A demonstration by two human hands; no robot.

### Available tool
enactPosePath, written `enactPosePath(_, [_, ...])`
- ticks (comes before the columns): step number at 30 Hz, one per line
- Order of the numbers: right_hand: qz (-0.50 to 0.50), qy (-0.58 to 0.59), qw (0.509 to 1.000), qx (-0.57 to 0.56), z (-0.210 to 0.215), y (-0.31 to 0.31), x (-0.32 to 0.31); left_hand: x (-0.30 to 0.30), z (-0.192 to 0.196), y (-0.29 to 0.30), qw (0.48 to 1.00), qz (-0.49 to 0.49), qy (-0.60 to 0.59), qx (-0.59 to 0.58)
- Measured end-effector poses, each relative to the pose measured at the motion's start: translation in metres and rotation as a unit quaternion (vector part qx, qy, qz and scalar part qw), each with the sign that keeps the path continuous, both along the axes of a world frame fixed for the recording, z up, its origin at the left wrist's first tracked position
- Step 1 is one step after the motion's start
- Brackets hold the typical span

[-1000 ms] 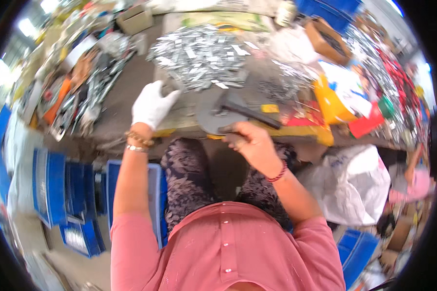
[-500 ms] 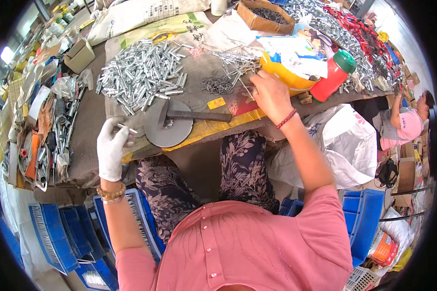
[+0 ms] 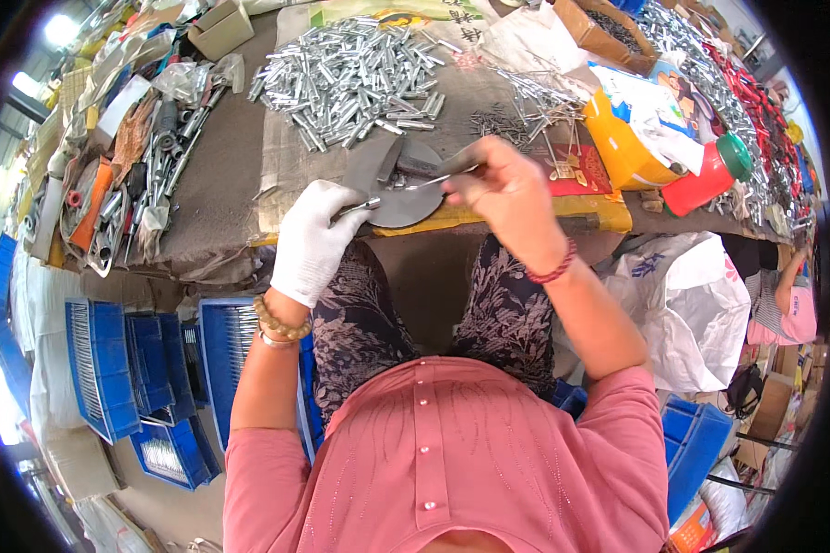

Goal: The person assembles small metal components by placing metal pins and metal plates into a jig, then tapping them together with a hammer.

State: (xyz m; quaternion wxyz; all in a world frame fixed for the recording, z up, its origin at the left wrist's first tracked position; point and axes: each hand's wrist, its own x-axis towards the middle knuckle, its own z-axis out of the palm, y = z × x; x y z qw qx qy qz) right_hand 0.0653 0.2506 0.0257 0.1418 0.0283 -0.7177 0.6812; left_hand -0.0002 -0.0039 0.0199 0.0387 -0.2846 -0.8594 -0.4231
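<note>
My left hand [image 3: 312,240], in a white glove, pinches a small silver metal tube [image 3: 371,204] over the near left part of a round grey metal disc [image 3: 406,214]. A thin metal rod [image 3: 426,184] is gripped between the thumb and fingers of my bare right hand [image 3: 518,198]. The rod's tip points left, toward the tube but apart from it. On the disc lies a hammer [image 3: 392,161]; my right fingers partly cover its handle. Behind the disc spreads a heap of silver tubes [image 3: 355,78]. Several thin rods [image 3: 544,97] lie to its right, beside small dark pins [image 3: 500,124].
Tools and metal parts [image 3: 148,175] clutter the left end of the table. To the right stand a yellow container [image 3: 622,147] and a red bottle with a green cap [image 3: 705,180]. Blue crates [image 3: 101,369] are below on the left; a white sack [image 3: 682,313] hangs at the right.
My right hand has come away from the rods with one thin rod. My left hand has moved right with the tube, bringing both hands together over the disc. The view has shifted.
</note>
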Motion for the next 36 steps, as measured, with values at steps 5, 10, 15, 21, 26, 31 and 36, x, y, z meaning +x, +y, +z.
enactPosePath(5, [-0.013,0.089,0.935,0.342,-0.005,-0.015,-0.005,0.000,-0.005,-0.003,0.999,0.003,0.040,-0.016])
enactPosePath(10, [-0.003,0.158,0.863,0.480,-0.001,-0.013,-0.010,-0.005,-0.004,-0.004,0.993,0.000,0.093,-0.075])
enactPosePath(15, [-0.024,0.173,0.820,0.544,0.004,-0.018,-0.011,-0.007,-0.002,-0.004,0.993,-0.002,0.100,-0.069])
enactPosePath(21, [-0.027,0.182,0.814,0.551,-0.001,-0.016,-0.010,-0.012,-0.007,-0.002,0.995,-0.015,0.091,-0.047])
enactPosePath(26, [-0.035,0.186,0.817,0.544,0.000,-0.020,-0.012,-0.017,-0.010,-0.004,0.995,-0.027,0.096,-0.027])
enactPosePath(31, [-0.032,0.191,0.825,0.530,-0.002,-0.019,-0.015,-0.017,-0.010,-0.007,0.994,-0.027,0.089,-0.051])
enactPosePath(36, [-0.025,0.190,0.838,0.510,-0.002,-0.016,-0.016,-0.013,-0.012,-0.005,0.993,-0.023,0.112,-0.039])
